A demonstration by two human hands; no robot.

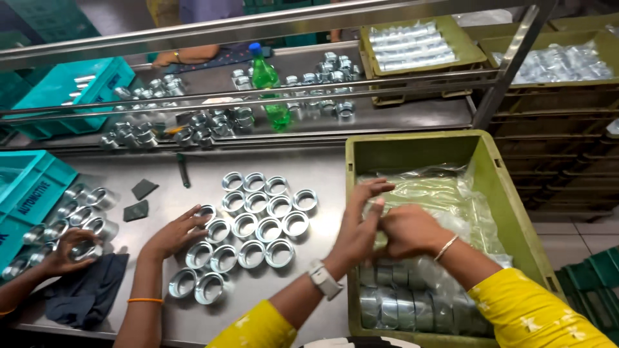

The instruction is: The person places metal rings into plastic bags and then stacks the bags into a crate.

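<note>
**Fingers on the plastic liner**

Your fingers (377, 207) of both hands pinch the clear plastic liner (445, 196) inside the olive-green crate (412, 145). Your left hand (361, 222) and right hand (409, 230) touch above bagged metal rings (400, 306). A co-worker's hand (177, 233) rests beside loose metal rings (258, 222) on the steel surface (322, 171).

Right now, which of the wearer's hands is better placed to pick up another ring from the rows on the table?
Left. The left hand is on the clear bag at the green crate's near wall, beside the metal rings. The right hand lies farther inside the crate.
</note>
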